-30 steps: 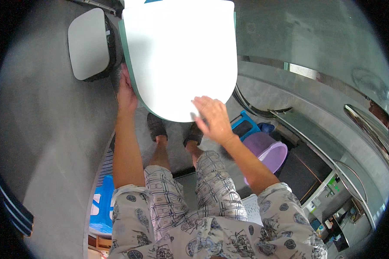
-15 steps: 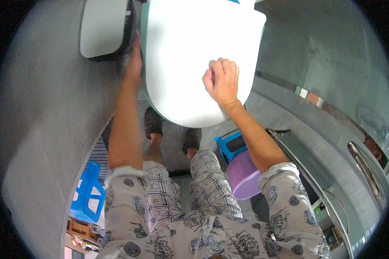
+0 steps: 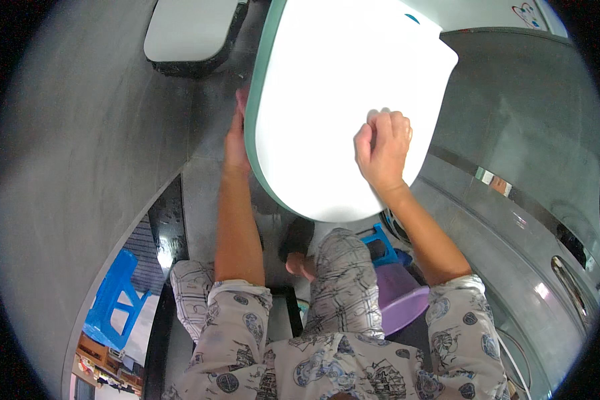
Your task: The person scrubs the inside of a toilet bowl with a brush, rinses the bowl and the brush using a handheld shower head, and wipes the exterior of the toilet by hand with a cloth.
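A large white panel (image 3: 333, 87) with a rounded near end and a green rim (image 3: 253, 123) stretches out in front of me. At its left edge my left hand (image 3: 239, 141) holds the green rim, its fingers partly hidden behind the side. My right hand (image 3: 385, 143) rests on the white surface toward the right, fingers curled down with the thumb beside them. Whatever lies under those fingers, if anything, is hidden.
A grey-white rounded box (image 3: 190, 30) is fixed on the grey wall to the left. Glass with a metal handle (image 3: 570, 283) curves along the right. Low down are a purple basin (image 3: 400, 300), a blue stool (image 3: 379, 243) and another blue stool (image 3: 117, 300).
The panel now lies farther right and nearer in view, tilted, with more green rim showing. Both hands shifted right with it. My legs have changed stance and the view has turned.
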{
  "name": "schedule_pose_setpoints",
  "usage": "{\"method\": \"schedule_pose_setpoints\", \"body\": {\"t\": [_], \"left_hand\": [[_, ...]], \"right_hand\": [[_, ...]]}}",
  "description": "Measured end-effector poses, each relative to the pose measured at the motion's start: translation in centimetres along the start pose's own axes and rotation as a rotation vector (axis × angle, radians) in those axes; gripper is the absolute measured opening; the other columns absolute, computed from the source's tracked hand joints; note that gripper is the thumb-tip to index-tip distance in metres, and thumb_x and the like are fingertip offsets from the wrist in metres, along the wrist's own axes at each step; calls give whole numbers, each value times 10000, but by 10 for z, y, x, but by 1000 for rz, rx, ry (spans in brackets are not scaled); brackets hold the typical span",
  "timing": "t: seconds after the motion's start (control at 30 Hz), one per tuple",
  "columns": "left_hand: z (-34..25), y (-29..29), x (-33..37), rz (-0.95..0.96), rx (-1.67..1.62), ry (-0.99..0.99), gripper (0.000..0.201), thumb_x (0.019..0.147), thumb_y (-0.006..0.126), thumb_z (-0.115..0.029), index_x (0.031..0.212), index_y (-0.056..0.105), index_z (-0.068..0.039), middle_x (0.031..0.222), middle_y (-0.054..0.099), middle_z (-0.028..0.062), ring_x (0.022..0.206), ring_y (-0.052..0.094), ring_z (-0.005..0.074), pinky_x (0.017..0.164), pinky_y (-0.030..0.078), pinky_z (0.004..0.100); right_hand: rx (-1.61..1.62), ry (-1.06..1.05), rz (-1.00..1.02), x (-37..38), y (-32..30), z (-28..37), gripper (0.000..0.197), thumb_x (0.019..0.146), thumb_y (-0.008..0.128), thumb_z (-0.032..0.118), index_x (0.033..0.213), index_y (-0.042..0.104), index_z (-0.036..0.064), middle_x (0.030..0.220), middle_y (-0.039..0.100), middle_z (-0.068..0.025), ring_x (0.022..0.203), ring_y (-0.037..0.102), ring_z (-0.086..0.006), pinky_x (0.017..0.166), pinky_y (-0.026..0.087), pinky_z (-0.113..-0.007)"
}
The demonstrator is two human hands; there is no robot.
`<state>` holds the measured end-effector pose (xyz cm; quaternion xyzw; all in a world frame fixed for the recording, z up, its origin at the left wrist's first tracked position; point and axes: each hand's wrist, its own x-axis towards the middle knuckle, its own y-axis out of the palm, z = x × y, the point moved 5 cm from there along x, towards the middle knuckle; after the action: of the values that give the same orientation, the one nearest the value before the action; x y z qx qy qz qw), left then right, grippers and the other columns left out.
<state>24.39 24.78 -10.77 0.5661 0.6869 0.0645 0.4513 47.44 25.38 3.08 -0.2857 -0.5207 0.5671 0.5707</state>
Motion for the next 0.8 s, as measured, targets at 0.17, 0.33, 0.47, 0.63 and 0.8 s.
{"method": "schedule_pose_setpoints", "body": {"t": [0.17, 0.33, 0.47, 0.63, 0.8], "left_hand": [[-32, 30, 72, 68, 148, 39, 579, 1022, 309, -393, 1495, 201, -75, 1526, 266, 107, 1367, 324, 233, 1126, 258, 312], [-17, 41, 157, -22, 334, 36, 622, 970, 435, -442, 1454, 318, -69, 1423, 384, 231, 1293, 430, 292, 1045, 391, 418], [0, 47, 209, 61, 431, 143, 610, 973, 429, -425, 1452, 315, -65, 1427, 379, 226, 1298, 421, 290, 1051, 378, 411], [13, 26, 213, 34, 506, 190, 595, 976, 422, -404, 1449, 312, -60, 1431, 374, 219, 1305, 409, 289, 1059, 361, 402], [28, 14, 178, 40, 518, 192, 580, 980, 415, -383, 1446, 309, -54, 1435, 368, 213, 1312, 397, 287, 1068, 344, 393]], "right_hand": [[-21, -5, 27, -1, 2, 1, 116, 750, 571, 68, 850, 516, 49, 829, 432, -103, 784, 415, -248, 733, 338, -385], [-49, 15, 37, -1, -3, 4, 125, 740, 581, 49, 842, 509, 44, 832, 430, -108, 790, 417, -254, 732, 336, -387], [-63, 17, 53, 0, -1, 2, 119, 739, 580, 26, 830, 503, 32, 838, 433, -113, 795, 421, -259, 732, 337, -379], [14, 68, 130, 5, -9, -4, 116, 748, 571, 19, 842, 505, 32, 835, 437, -115, 799, 425, -259, 733, 337, -378], [35, 98, 146, 9, -6, -4, 117, 749, 567, 12, 846, 506, 34, 834, 440, -116, 802, 427, -264, 732, 335, -380]]}}
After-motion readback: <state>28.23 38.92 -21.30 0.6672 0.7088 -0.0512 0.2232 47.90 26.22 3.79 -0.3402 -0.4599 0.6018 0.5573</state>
